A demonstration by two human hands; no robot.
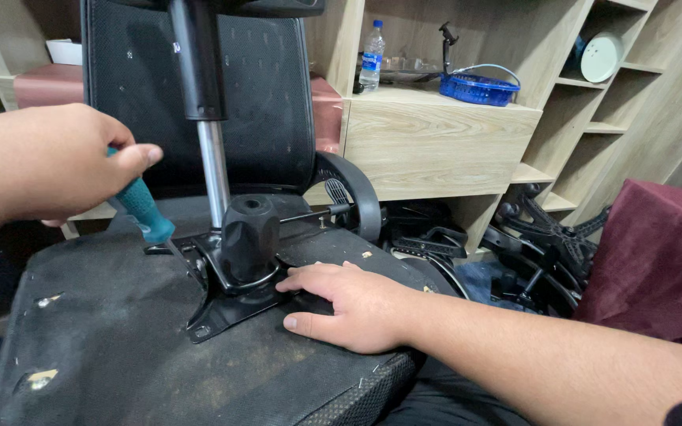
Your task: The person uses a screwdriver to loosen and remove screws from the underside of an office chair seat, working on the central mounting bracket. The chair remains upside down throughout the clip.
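Note:
An office chair lies upturned, its black seat underside facing me. A black metal mechanism plate with a round black knob is mounted on it, and a chrome gas-lift column rises from the plate. My left hand is shut on a screwdriver with a teal handle, its shaft angled down to the plate's left edge. My right hand rests flat on the seat underside, fingertips touching the plate's right side.
The chair's mesh backrest and a curved armrest stand behind. Wooden shelving holds a water bottle and a blue basket. Black chair bases lie on the floor at right, beside a maroon cloth.

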